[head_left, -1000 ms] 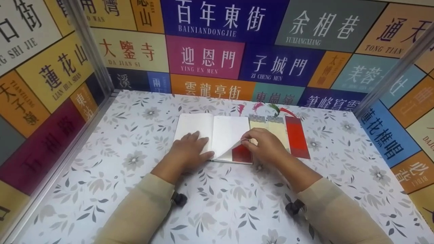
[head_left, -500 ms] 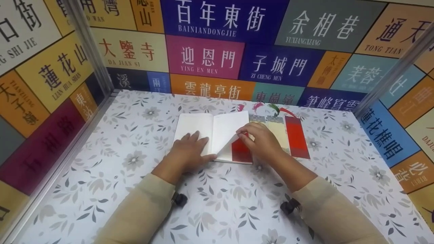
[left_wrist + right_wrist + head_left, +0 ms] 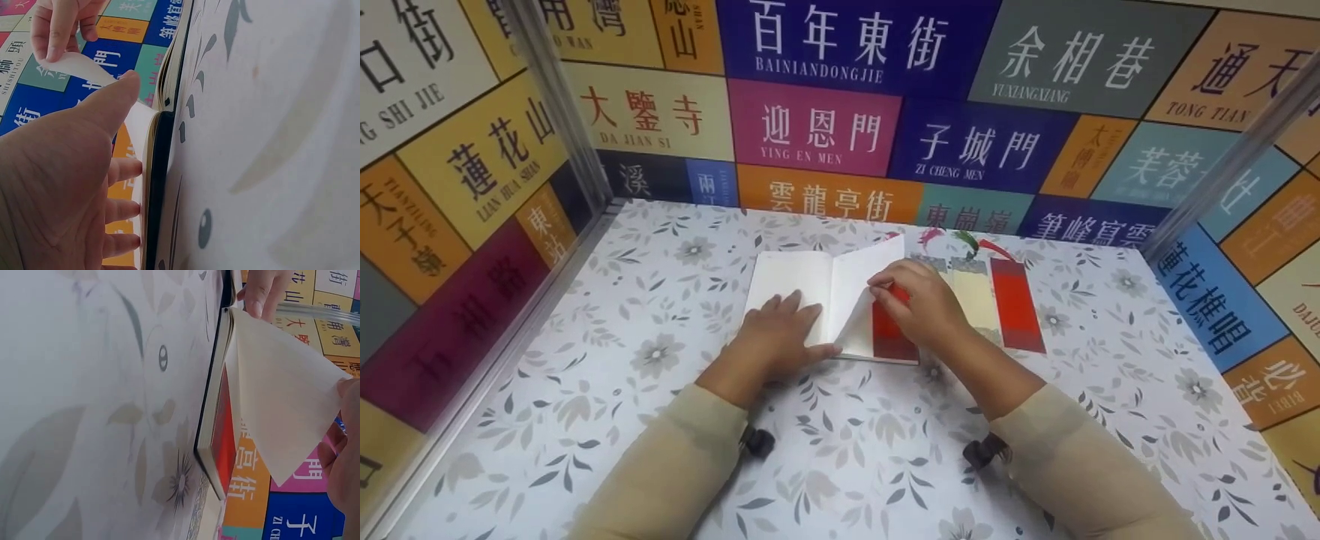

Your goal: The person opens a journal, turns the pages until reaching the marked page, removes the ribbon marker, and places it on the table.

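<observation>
A notebook [image 3: 787, 274] lies open on the table, its left page blank apart from faint print near the top. My left hand [image 3: 780, 330] rests flat on that left page, thumb reaching toward the spine. Between thumb and fingers, my right hand [image 3: 922, 304] pinches a white page [image 3: 287, 394] and holds it lifted and bent over. Under this page a red bookmark [image 3: 894, 336] shows on the right side of the notebook; the raised page and right hand hide its upper part. In the left wrist view the dark cover edge [image 3: 162, 185] of the notebook is visible.
Right of the notebook lie a cream bookmark [image 3: 975, 300] and a red bookmark [image 3: 1018, 304] with tassels [image 3: 966, 241] toward the back. Another cream one is mostly hidden by the right hand. Panels with street names [image 3: 825, 127] enclose the flower-patterned table [image 3: 660, 405].
My right hand has moved left and slightly away from me, lifting the page higher and further over toward the spine. The left hand stays almost still.
</observation>
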Tool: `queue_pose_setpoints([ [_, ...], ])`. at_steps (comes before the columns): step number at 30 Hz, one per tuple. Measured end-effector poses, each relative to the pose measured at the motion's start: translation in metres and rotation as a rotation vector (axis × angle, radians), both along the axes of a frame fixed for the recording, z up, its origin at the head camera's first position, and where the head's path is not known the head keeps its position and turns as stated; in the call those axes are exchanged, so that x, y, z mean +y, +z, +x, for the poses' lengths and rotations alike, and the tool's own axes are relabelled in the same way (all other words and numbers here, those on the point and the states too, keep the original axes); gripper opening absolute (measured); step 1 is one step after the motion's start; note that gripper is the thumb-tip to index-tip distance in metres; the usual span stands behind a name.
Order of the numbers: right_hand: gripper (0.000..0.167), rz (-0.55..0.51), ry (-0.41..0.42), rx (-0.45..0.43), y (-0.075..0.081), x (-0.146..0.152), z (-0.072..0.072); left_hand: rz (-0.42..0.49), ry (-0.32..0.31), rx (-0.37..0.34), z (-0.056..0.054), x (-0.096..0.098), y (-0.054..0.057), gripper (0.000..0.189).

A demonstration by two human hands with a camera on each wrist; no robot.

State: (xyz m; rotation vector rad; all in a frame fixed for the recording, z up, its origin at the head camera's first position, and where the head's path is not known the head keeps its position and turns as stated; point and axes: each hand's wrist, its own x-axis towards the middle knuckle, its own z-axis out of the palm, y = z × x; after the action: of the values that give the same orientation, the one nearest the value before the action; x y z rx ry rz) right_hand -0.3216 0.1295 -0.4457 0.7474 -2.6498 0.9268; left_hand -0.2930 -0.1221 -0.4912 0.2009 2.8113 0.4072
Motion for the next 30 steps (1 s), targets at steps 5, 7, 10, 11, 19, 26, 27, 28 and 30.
queue_pose_setpoints([
  [5,0.013,-0.014,0.036,0.078,0.003,-0.010,-0.001,-0.021,-0.020,0.046,0.000,0.001,-0.001,0.097],
  [7,0.013,-0.016,0.043,0.095,0.005,-0.014,-0.001,-0.026,-0.019,0.055,0.000,0.002,-0.001,0.097],
  [10,0.012,-0.019,0.050,0.112,0.007,-0.020,-0.001,-0.027,-0.019,0.069,0.000,0.004,0.000,0.097],
  [11,0.012,-0.021,0.053,0.117,0.007,-0.021,-0.001,-0.020,-0.013,0.067,0.001,0.005,0.000,0.097],
  [19,0.021,-0.049,0.064,0.078,0.007,-0.022,-0.003,-0.006,0.009,0.057,0.000,0.006,0.001,0.086],
  [26,0.037,0.025,0.023,-0.004,0.003,-0.011,-0.005,0.018,0.080,0.118,-0.001,0.006,0.001,0.088],
  [27,0.039,0.043,0.025,-0.006,0.002,-0.010,-0.006,0.027,0.107,0.125,-0.001,0.006,0.001,0.090],
  [28,0.041,0.057,0.031,-0.007,0.001,-0.009,-0.006,0.049,0.145,0.135,-0.002,0.006,0.002,0.093],
  [30,0.043,0.088,0.038,-0.007,-0.001,-0.006,-0.007,0.079,0.195,0.180,-0.003,0.005,0.004,0.098],
])
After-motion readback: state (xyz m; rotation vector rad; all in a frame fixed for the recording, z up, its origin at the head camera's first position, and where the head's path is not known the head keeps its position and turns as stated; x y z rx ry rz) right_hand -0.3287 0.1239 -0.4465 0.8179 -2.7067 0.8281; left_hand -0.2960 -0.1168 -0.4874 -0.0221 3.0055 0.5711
